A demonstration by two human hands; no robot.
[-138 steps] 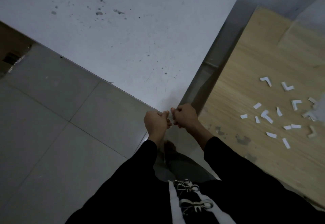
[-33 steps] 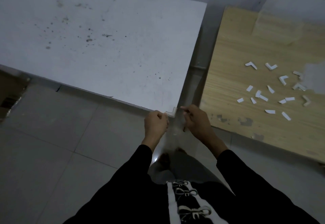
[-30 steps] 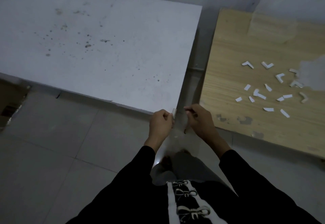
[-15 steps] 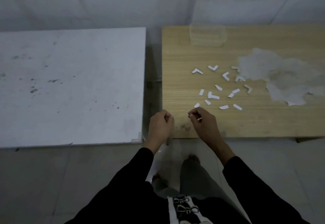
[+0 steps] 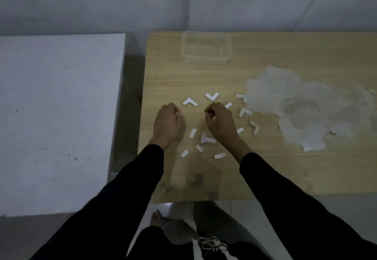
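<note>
Care with the small white strip (image 5: 207, 114) pinched at the fingertips of the right hand (image 5: 221, 124), above the wooden table (image 5: 285, 167) among loose white pieces (image 5: 220, 155). Curled left hand (image 5: 168, 124): contents impossible to tell. Best set down flat, clear of the crumpled film (image 5: 306, 106).

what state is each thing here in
left hand: fingers curled, hold unclear
right hand: pinches a small white strip
white pieces: scattered loose on the wooden table
clear box: upright, looks empty
thin sheets: crumpled in a heap
white board: lying flat, spotted
</note>
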